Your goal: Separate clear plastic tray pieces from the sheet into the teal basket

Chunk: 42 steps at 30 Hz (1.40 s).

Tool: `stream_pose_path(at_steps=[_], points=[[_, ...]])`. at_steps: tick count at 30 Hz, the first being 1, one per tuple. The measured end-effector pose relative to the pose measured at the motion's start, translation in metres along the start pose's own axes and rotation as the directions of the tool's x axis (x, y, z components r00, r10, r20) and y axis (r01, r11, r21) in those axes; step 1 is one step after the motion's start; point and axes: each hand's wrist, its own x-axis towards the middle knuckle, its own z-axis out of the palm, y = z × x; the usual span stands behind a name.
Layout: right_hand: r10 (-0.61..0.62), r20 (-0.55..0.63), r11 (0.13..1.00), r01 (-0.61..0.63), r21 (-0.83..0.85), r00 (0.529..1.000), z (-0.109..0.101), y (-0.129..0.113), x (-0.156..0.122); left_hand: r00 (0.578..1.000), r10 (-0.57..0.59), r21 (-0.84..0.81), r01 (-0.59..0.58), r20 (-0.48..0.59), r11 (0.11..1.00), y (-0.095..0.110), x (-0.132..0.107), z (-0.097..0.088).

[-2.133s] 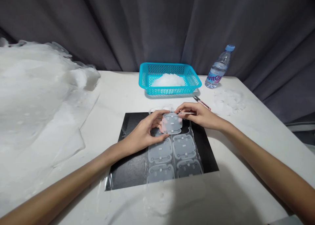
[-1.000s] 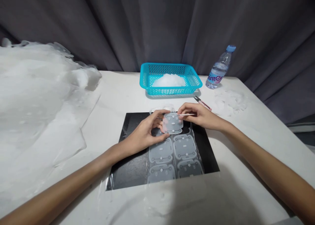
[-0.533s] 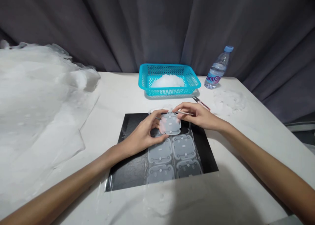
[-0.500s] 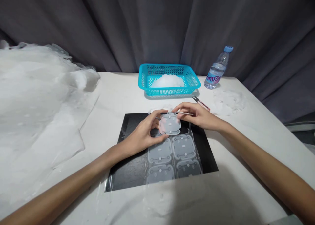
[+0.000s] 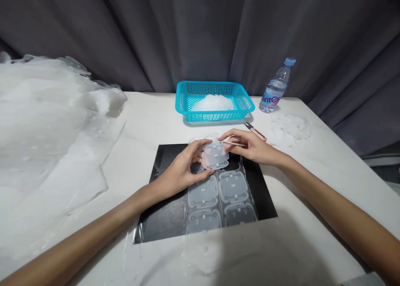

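A translucent rounded-square pad [image 5: 216, 156] with small slots and dots is pinched by its edges in my left hand [image 5: 187, 165], thumb at the bottom and fingers at the top. My right hand [image 5: 246, 145] is closed around a thin, pale, tweezer-like tool [image 5: 233, 144], whose tip is by the pad's upper right corner. Some right fingertips show behind the pad's right edge. Below both hands lies a clear sheet of similar pads [image 5: 233, 186] over a black mat [image 5: 167, 211]. Part of the sheet is hidden by my left hand.
A blue basket [image 5: 215, 116] holding white pieces stands behind the mat. Pink-handled thread snips [image 5: 256, 131] lie right of it, near a water bottle [image 5: 275, 90] and white scraps [image 5: 290, 129]. A large heap of translucent sheets [image 5: 46, 144] covers the table's left side.
The pad in my left hand has tilted slightly, its lower edge rising a little. My left thumb and right fingertips have shifted by a small amount. Everything else looks the same.
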Motion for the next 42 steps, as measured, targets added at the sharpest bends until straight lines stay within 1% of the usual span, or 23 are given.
stream_pose_path(at_steps=[4, 7, 14, 20, 26, 34, 39, 42], points=[[0.08, 0.146, 0.996, -0.086, 0.036, 0.986, -0.001, -0.001, -0.004, 1.0, -0.013, -0.025, 0.013, -0.016, 1.0, 0.002, 0.0, -0.001], [0.098, 0.182, 0.992, -0.11, 0.054, 0.978, 0.0, 0.0, -0.004, 1.0, -0.01, -0.023, 0.009, -0.017, 1.0, 0.004, 0.001, -0.001], [0.086, 0.154, 0.994, -0.095, 0.057, 0.984, 0.001, -0.002, -0.004, 1.0, 0.002, -0.034, -0.003, -0.016, 0.999, 0.001, 0.001, 0.0], [0.049, 0.127, 0.999, -0.05, 0.001, 0.991, 0.0, -0.008, -0.006, 1.0, -0.006, -0.05, 0.005, -0.021, 0.999, -0.002, 0.0, 0.001], [0.046, 0.181, 0.999, -0.048, 0.002, 0.982, -0.002, -0.009, -0.007, 1.0, 0.006, -0.054, -0.007, -0.025, 0.999, -0.004, -0.001, 0.0], [0.032, 0.186, 0.999, -0.039, 0.033, 0.982, -0.003, -0.013, -0.008, 0.999, 0.02, -0.048, -0.022, -0.032, 0.999, -0.002, -0.001, 0.001], [-0.009, 0.157, 1.0, 0.01, -0.009, 0.988, -0.006, -0.012, -0.006, 0.999, 0.038, -0.022, -0.039, -0.037, 0.999, -0.001, -0.001, 0.001], [-0.06, 0.088, 0.997, 0.063, -0.035, 0.994, -0.006, -0.009, -0.004, 0.998, 0.047, 0.017, -0.047, -0.031, 0.999, -0.002, -0.001, 0.001]])
